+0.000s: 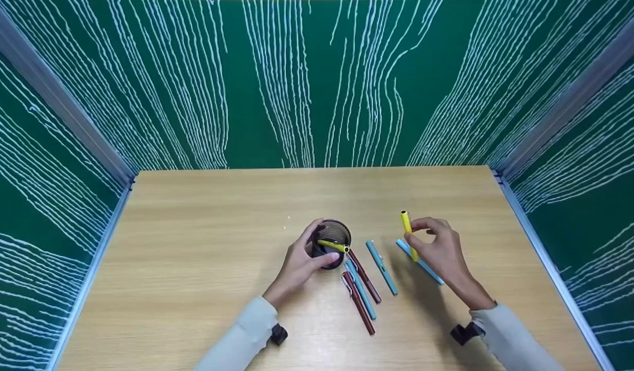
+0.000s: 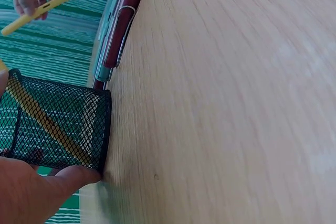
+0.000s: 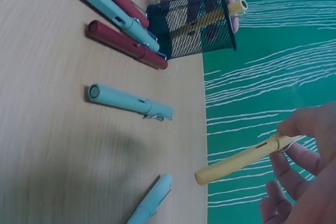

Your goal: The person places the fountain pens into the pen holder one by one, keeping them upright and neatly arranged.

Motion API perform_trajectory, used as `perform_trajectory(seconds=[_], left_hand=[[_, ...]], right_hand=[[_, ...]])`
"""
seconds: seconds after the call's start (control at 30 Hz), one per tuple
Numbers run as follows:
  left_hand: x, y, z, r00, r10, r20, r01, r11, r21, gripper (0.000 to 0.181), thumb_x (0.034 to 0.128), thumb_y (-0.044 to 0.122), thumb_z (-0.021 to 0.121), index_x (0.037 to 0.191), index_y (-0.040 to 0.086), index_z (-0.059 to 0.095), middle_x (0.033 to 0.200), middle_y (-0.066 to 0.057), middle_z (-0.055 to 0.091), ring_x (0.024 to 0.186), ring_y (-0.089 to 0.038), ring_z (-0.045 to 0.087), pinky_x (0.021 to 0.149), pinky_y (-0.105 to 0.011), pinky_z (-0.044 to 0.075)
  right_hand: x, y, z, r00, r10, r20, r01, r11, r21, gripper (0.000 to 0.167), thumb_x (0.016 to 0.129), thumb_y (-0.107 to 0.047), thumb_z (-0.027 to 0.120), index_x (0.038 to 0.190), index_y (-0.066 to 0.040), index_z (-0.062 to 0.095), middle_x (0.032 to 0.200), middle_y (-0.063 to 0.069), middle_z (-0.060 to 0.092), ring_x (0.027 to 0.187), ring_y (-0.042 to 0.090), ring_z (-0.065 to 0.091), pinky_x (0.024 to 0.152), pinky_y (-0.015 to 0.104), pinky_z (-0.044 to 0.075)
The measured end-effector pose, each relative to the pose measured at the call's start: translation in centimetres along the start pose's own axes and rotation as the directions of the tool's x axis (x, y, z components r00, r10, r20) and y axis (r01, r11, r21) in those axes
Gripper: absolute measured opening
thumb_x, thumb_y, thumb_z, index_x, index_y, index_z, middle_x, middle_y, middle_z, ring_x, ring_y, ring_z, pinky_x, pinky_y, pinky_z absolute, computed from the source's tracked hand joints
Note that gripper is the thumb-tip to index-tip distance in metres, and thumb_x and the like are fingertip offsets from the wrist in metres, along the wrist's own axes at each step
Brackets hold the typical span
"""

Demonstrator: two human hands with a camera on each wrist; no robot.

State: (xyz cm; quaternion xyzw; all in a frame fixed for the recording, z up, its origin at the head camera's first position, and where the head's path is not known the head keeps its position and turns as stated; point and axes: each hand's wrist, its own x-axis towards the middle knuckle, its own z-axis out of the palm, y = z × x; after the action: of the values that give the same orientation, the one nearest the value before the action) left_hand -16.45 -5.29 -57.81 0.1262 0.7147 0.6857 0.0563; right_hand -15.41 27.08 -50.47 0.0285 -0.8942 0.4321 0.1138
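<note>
A black mesh pen cup (image 1: 333, 230) stands on the table, and my left hand (image 1: 302, 257) grips it round the side. Inside the cup a yellow pen (image 3: 210, 20) leans, its end poking above the rim. My right hand (image 1: 443, 250) pinches a second yellow pen (image 3: 239, 162) between thumb and fingers, raised over the table. Below that hand lies a light blue pen (image 1: 429, 270). Another blue pen (image 1: 382, 268) lies between the hands. Close by the cup are a third blue pen (image 1: 362, 293) and two dark red pens, one nearer the cup (image 1: 365, 278), one in front (image 1: 359, 306).
The wooden table (image 1: 193, 232) reaches back to a green wall (image 1: 268, 144) with wavy white lines. Similar green panels and metal frame posts (image 1: 564, 98) border both sides. Small white specks (image 1: 287, 222) lie left of the cup.
</note>
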Motion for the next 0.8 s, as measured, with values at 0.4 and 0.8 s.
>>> perform_trajectory(seconds=[0.4,0.8], left_hand=[[0.0,0.2,-0.1,1.000,0.002,0.010,-0.001,0.999,-0.032,0.090,0.0922,0.015,0.090,0.169,0.018,0.044,0.163,-0.014,0.057,0.147,-0.040,0.056,0.124,-0.058,0.041],[0.0,0.1,-0.1,1.000,-0.004,0.008,0.004,1.000,0.005,0.090,0.0923,0.018,0.090,0.170,0.019,0.043,0.163,-0.012,0.057,0.144,-0.038,0.059,0.121,-0.058,0.045]], right_hand=[[0.1,-1.2,0.8,0.999,-0.033,-0.031,0.034,0.999,0.015,0.015,0.090,0.003,0.083,0.104,0.002,0.078,0.108,0.017,0.078,0.114,0.030,0.060,0.100,0.049,0.048],[0.3,-3.0,1.5,1.000,0.006,0.011,-0.006,0.998,0.056,0.018,0.091,0.002,0.083,0.107,0.003,0.076,0.116,0.021,0.073,0.116,0.039,0.062,0.106,0.058,0.048]])
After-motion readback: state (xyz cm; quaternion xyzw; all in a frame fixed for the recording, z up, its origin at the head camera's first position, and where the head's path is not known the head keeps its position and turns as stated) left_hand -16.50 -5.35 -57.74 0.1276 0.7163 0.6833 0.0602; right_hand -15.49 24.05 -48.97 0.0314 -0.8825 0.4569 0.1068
